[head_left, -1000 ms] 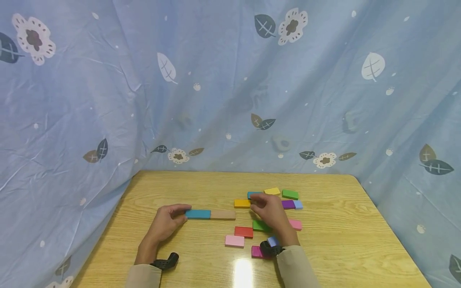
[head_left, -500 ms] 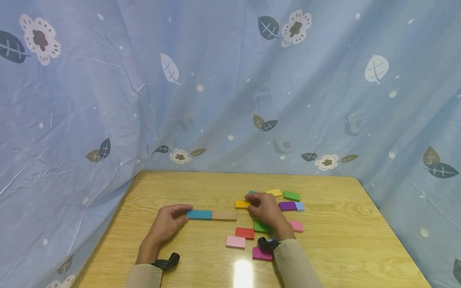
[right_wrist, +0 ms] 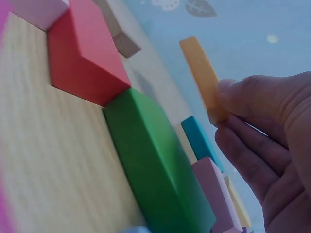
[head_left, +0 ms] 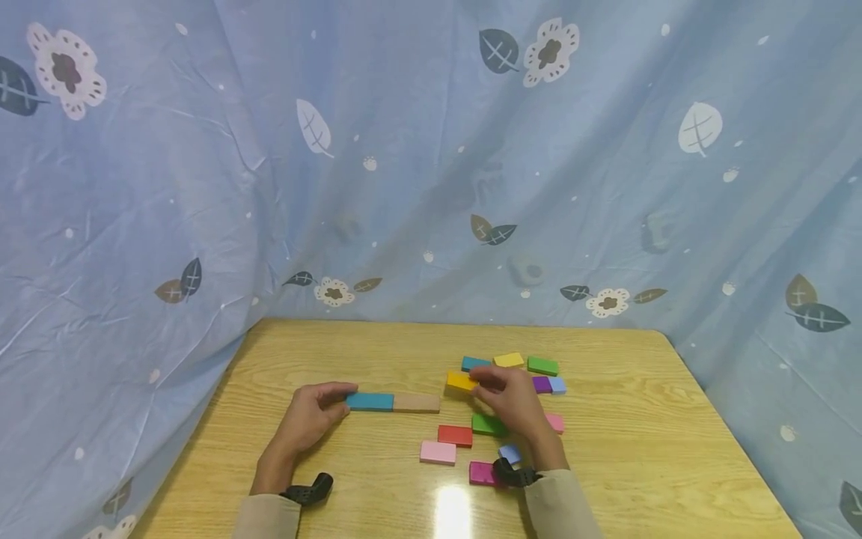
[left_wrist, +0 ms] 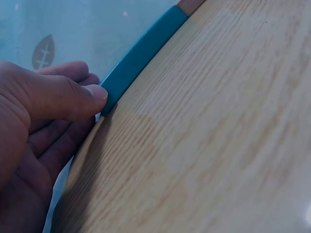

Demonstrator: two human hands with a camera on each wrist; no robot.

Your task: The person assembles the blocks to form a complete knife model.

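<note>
My right hand (head_left: 513, 400) pinches an orange-yellow block (head_left: 461, 382) between thumb and fingers; the right wrist view shows this block (right_wrist: 200, 77) raised off the table. On the left, my left hand (head_left: 311, 415) holds the near end of a teal-blue block (head_left: 370, 402) with thumb and fingers. That block (left_wrist: 143, 56) lies flat on the wood, its other end meeting a plain wooden block (head_left: 417, 403) in a straight row.
Around my right hand lie several loose blocks: red (head_left: 455, 436), light pink (head_left: 438, 452), green (head_left: 488, 424), magenta (head_left: 483, 473) and light blue (head_left: 509, 454). Farther back are blue (head_left: 475, 364), yellow (head_left: 508, 360), green and purple ones. A patterned curtain (head_left: 404, 187) hangs behind the table (head_left: 640, 449).
My right hand reached the orange-yellow block, took hold of it and lifted it from the table, shifting it slightly right. The left hand and the row have stayed in place.
</note>
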